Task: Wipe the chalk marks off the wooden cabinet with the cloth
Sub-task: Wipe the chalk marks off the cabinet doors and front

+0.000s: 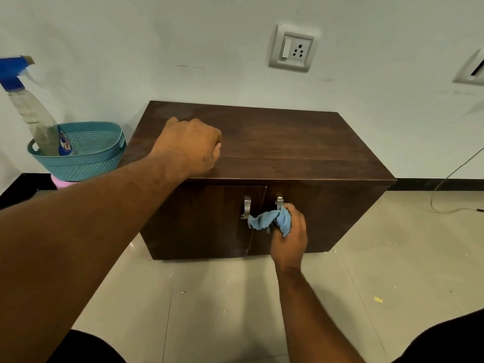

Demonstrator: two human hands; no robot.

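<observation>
A low dark wooden cabinet [301,142] stands against the wall, with two doors and two metal handles [246,207]. My left hand [191,146] rests as a closed fist on the front left of its top. My right hand [290,239] grips a crumpled light blue cloth [272,220] and presses it against the front doors, just below the handles near the middle seam. I can make out no clear chalk marks; only a faint pale haze shows at the top's back left.
A teal plastic basket [86,163] left of the cabinet holds a spray bottle [34,113] with a blue trigger head. A wall socket [292,48] is above the cabinet. A cable [450,176] trails on the tiled floor at right. My knees show at the bottom corners.
</observation>
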